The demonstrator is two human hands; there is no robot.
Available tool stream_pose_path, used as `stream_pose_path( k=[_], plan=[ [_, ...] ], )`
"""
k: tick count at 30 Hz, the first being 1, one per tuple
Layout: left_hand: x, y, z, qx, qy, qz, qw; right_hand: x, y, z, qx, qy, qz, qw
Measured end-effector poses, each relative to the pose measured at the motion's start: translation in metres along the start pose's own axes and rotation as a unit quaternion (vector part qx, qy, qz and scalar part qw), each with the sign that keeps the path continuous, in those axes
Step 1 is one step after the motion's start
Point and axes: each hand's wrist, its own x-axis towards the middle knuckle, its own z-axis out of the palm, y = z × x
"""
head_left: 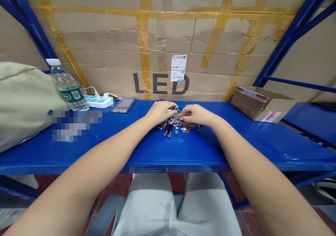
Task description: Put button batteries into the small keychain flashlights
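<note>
The fingers of the left hand (160, 111) and right hand (196, 114) are curved down onto a heap of small metal discs (178, 121) (whether anything is grasped cannot be told). Small metal cylinders (168, 130) are strewn just below the fingers, on a blue desk (170, 152).

Water bottle (68, 85), power strip (98, 101) on blue shelf (210, 152).
</note>
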Motion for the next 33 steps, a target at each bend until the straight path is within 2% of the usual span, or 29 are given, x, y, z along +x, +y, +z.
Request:
stream_pose_path(
  k=[4,10,22,33],
  plan=[
    [-0.001,0.002,-0.002,0.015,-0.002,-0.004,1.000,0.001,0.002,0.005,-0.014,-0.068,0.004,0.998],
    [0.000,0.002,-0.002,0.030,-0.007,-0.004,1.000,-0.002,-0.005,0.000,-0.039,-0.104,0.002,0.994],
    [-0.001,0.007,-0.006,0.047,-0.013,-0.007,0.999,-0.001,-0.005,0.001,-0.080,-0.102,0.005,0.991],
    [-0.001,0.004,-0.002,0.041,-0.014,0.001,0.999,-0.001,-0.008,-0.002,-0.063,-0.150,0.002,0.987]
  ],
)
